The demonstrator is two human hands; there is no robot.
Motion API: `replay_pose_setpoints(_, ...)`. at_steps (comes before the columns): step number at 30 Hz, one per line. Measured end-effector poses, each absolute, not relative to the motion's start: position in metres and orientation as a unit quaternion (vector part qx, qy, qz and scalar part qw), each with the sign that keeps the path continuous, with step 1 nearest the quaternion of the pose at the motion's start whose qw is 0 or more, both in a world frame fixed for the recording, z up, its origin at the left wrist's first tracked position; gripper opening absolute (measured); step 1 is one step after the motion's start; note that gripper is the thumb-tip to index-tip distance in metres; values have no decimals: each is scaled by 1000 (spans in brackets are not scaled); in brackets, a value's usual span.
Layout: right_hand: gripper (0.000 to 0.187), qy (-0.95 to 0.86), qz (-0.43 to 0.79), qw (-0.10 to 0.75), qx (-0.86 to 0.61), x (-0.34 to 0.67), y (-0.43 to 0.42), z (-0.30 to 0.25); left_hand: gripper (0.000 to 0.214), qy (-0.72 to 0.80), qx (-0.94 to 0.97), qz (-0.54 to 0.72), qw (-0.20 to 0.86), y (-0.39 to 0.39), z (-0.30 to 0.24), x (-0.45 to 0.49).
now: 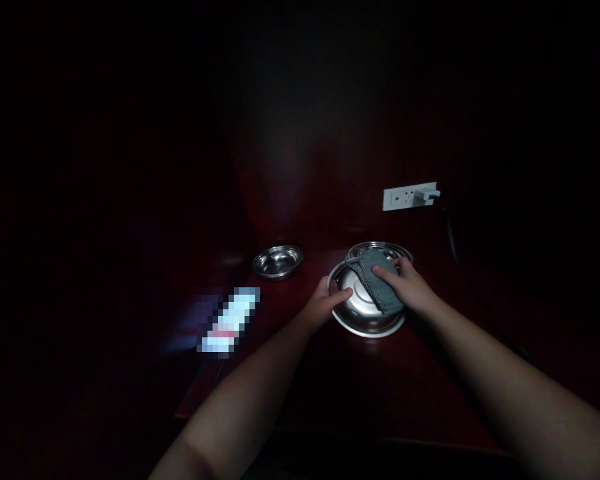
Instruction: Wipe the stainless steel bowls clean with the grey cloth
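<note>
A shiny steel bowl is held tilted above the dark red table, its underside or inside facing me; I cannot tell which. My left hand grips its left rim, thumb lying on the metal. Over the upper right of the bowl, a grey-green cloth is pressed against the surface by my right hand, with the thumb on top and the other fingers partly hidden. Just behind is another steel bowl or stack of bowls, partly covered by the held one and the cloth.
A steel dish sits at the back left of the table. Nearer on the left lies a lit, pixelated phone-like screen with a cable. On the back wall, a white socket plate holds a plug with a dark cord. The surroundings are very dark.
</note>
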State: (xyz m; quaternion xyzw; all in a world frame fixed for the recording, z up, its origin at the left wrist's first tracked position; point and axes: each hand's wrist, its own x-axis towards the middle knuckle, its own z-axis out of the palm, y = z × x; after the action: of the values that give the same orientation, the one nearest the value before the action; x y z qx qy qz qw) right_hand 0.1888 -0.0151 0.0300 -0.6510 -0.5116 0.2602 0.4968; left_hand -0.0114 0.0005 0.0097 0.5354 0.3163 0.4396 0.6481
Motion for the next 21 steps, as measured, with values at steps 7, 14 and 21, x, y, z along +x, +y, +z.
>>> replay_pose_setpoints(7, 47, -515, 266, 491, -650, 189, -14, 29, 54, 321, 523, 447, 650, -6, 17, -10)
replay_pose_setpoints(14, 48, -522, 262, 482, -654, 190, -16, 30, 51, 321, 533, 442, 646, 0, 11, -9)
replay_pose_setpoints(21, 48, -522, 272, 479, -651, 193, -13, 27, 51, 325, 527, 444, 648, -1, 12, -9)
